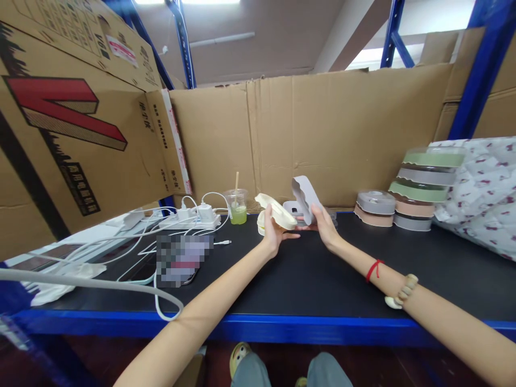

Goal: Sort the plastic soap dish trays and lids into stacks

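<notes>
Near the middle of the black shelf top (282,285), my left hand (273,234) grips a cream wavy-edged piece (278,211), which is tilted. A yellowish spot shows at its lower left. Just to the right, my right hand (324,224) holds a grey piece with a scalloped edge (307,199), raised on its side. Behind the hands lies another grey item (291,206), partly hidden by the held pieces. The two hands are close together, and the fingertips of the right hand are partly covered by the grey piece.
Lidded grey, green and pink containers (421,189) are stacked at the right beside a patterned white bag (487,199). A cup of green drink (238,214) stands at the back. Left are a power strip (205,217), cables and a phone (181,260). Cardboard (322,129) lines the back.
</notes>
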Motion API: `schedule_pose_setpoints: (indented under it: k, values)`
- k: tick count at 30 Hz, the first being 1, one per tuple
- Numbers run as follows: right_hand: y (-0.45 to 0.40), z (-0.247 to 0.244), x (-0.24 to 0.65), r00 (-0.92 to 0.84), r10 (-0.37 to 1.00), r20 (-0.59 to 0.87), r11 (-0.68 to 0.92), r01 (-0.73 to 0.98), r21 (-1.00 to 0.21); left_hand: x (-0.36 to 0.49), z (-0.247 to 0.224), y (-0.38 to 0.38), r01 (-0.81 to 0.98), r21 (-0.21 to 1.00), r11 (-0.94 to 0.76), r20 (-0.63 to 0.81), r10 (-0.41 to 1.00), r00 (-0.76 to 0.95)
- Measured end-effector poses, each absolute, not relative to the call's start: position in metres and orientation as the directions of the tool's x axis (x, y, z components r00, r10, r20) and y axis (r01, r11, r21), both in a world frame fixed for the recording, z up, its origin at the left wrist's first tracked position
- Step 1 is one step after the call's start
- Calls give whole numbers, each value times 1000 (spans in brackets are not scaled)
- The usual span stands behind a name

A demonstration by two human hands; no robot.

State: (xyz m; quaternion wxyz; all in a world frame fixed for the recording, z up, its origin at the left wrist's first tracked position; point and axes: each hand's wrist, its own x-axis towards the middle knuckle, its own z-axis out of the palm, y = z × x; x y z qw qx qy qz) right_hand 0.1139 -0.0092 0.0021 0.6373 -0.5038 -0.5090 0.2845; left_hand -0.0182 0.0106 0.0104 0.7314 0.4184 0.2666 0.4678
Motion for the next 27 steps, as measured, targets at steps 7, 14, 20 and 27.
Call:
schedule_pose_setpoints:
  k: [7, 14, 20, 27]
  values:
    - [-11, 8, 129, 588, 694, 415, 206, 390, -898, -42, 20, 39, -545, 836, 62, 2, 993, 117]
    - [7, -3, 141, 540, 563, 626, 225, 628, -745, -65, 19, 53, -254, 966, 55, -16, 988, 153]
    - [22, -7, 127, 510, 566, 647, 201, 676, -709, -59, 12, 62, -99, 993, -67, 65, 998, -22]
    - [38, -1, 101, 557, 648, 519, -76, 726, -684, -55, -10, 86, 168, 971, -168, 158, 985, 73]
